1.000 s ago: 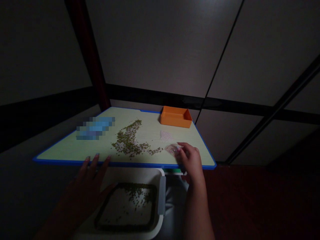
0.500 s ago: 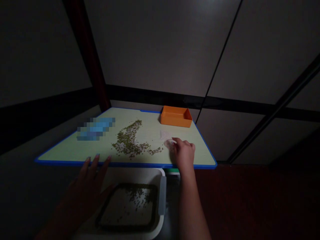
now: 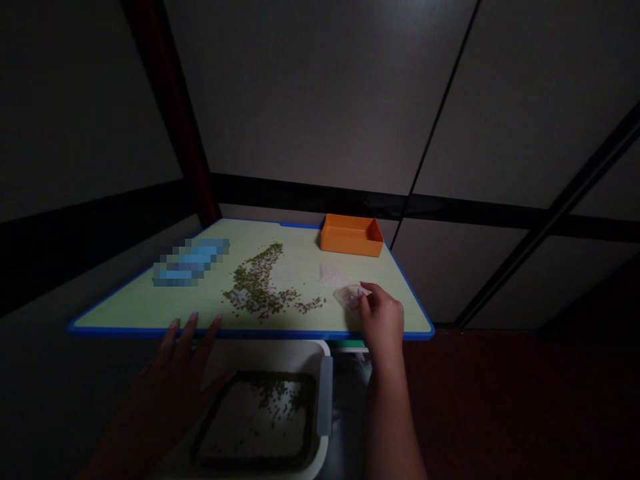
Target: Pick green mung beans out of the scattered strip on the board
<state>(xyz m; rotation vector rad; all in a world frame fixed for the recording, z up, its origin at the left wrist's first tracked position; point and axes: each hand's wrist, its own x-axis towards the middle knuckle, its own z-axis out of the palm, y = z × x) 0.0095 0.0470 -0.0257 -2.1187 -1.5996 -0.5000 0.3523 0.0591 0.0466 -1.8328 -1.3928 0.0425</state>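
Note:
Spread fingers of my left hand (image 3: pixel 170 380) rest at the near edge of the pale, blue-rimmed board (image 3: pixel 165 310), over the white basin. My right hand (image 3: pixel 383 323) pinches a small clear plastic piece (image 3: pixel 346 294), rounded like a shallow dish or lid, low over the board's right side. Just beyond it lies a whitish see-through patch (image 3: pixel 333 274); whether it is plastic or fine grains I cannot tell. Left of it, small green beans or grains (image 3: pixel 255 277) are scattered in a curved heap with pale bits among them.
An orange open box (image 3: pixel 351 243) stands at the board's far right corner. On the left lies a blurred blue item (image 3: pixel 193 262). Below the near edge, the white basin (image 3: pixel 324 460) holds dark green grains (image 3: pixel 277 393). Cabinet panels (image 3: pixel 310 100) rise behind.
My right hand has shifted to the right and slightly nearer, with the clear plastic piece in its fingers. More of the whitish patch shows. My left hand has stayed almost still.

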